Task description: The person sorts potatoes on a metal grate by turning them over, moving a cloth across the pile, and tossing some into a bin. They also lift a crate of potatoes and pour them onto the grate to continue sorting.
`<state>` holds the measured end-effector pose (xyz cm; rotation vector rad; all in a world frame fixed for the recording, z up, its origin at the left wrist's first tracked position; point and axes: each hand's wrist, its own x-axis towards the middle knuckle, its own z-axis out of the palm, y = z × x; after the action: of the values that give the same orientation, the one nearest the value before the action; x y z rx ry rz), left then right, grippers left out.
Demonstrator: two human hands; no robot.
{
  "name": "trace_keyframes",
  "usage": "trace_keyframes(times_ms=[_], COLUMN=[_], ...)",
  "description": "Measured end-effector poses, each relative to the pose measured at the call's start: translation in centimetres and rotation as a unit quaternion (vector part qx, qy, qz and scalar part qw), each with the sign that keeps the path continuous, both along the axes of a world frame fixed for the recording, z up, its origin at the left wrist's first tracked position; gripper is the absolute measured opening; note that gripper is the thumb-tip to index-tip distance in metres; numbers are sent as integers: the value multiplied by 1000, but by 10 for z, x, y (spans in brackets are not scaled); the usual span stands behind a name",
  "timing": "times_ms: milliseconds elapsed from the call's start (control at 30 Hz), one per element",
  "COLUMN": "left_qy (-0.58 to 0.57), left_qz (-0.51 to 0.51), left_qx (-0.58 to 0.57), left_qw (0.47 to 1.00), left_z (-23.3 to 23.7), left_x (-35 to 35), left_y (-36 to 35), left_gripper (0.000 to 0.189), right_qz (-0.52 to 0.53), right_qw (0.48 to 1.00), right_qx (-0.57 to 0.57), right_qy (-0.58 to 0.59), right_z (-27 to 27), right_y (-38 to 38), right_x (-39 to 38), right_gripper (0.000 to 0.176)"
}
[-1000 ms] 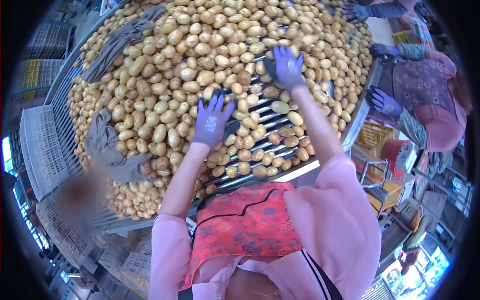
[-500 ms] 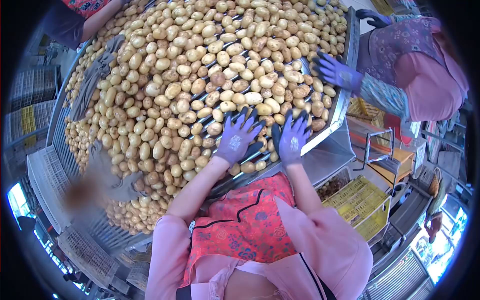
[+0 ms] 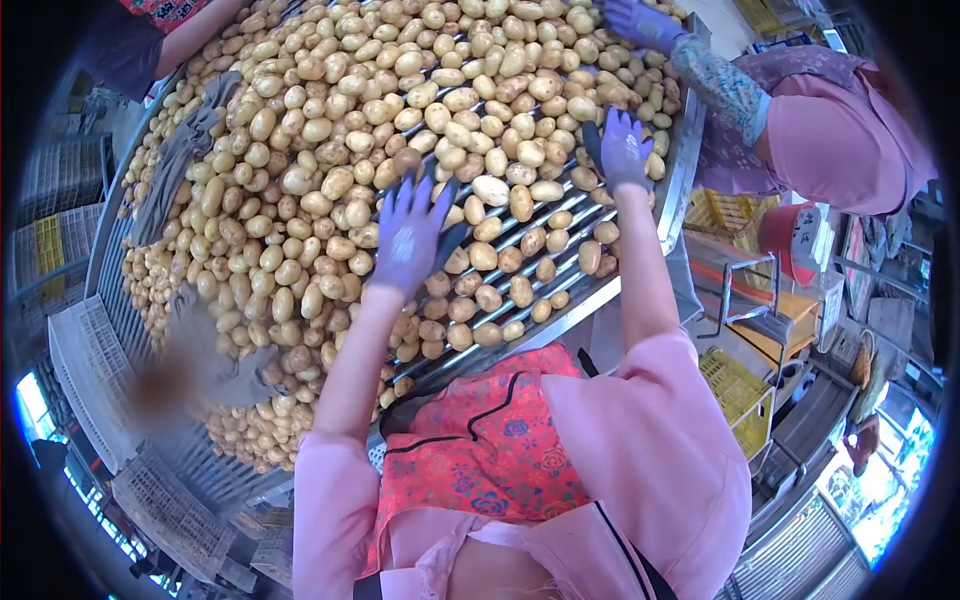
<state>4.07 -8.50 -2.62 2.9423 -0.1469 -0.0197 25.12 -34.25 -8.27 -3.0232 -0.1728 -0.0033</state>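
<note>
A thick spread of potatoes (image 3: 290, 180) covers a metal roller table (image 3: 590, 296), whose bars show between them near the front right. My left hand (image 3: 411, 232), in a purple glove with dark fingertips, lies on the potatoes at the centre with its fingers spread. Farther right and forward, my right hand (image 3: 624, 153) wears a like glove and rests palm down on potatoes near the right rim, fingers apart. Neither hand has a potato gripped in it as far as I can see.
A co-worker's gloved hand (image 3: 643, 24) reaches over the far right; another person's arm (image 3: 198, 35) is at the upper left. Grey cloths (image 3: 178, 165) lie on the left side. Yellow crates (image 3: 738, 395) and a red bucket (image 3: 793, 240) stand right.
My left hand has moved left and forward, my right hand forward and right. More rollers show before me. The co-worker's hand has shifted farther away.
</note>
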Motion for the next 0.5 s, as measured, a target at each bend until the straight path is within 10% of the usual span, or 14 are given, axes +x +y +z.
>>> trace_keyframes(times_ms=[133,300,467,500], left_qy=[90,156,139,117], left_qz=[46,32,22,16], left_qx=[12,43,78,63], left_qw=[995,986,987,991], left_z=[13,-8,-21,-19], left_x=[-118,-208,-174,-166], left_y=[13,0,-14,-18], left_gripper=[61,56,55,54], right_qz=[239,173,139,117], right_qw=[949,985,987,951], right_qx=[190,8,73,266], right_qy=[-71,-6,-24,107], right_z=[35,-11,-21,-7], right_y=[26,78,75,64], right_x=[-69,-119,-103,-103], right_gripper=[41,46,48,48])
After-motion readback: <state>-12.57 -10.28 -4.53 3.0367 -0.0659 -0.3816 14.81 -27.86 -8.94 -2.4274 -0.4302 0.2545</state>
